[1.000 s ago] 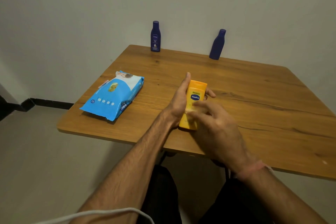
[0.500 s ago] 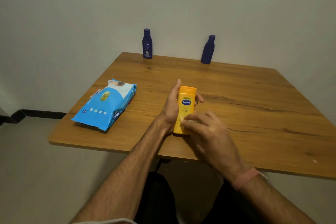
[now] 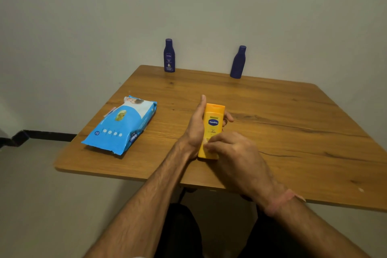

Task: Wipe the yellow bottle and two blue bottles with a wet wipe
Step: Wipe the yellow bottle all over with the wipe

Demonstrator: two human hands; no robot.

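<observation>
Left hand [image 3: 196, 126] cups the yellow bottle [image 3: 211, 130], thumb along its left edge, fingers curled behind. Right hand [image 3: 232, 151] presses bent fingers on its lower front; any wipe beneath is hidden. Bottle stands near the wooden worktop's [image 3: 293, 123] front edge. Glossy blue wipes pack [image 3: 121, 125] lies left; two blue bottles [image 3: 169, 55] [image 3: 238, 62] stand at the far edge.

Illumination is dim, warm and even; no direct source is in view; the wall [image 3: 272, 6] darkens toward the frame corners. Soft shadows lie under the wipes pack [image 3: 121, 125] and below the table [image 3: 293, 132] edge; no glare is present. Wide-angle distortion bends the table edges; the right hand [image 3: 232, 148] shows slight motion blur; fine detail is soft overall.
</observation>
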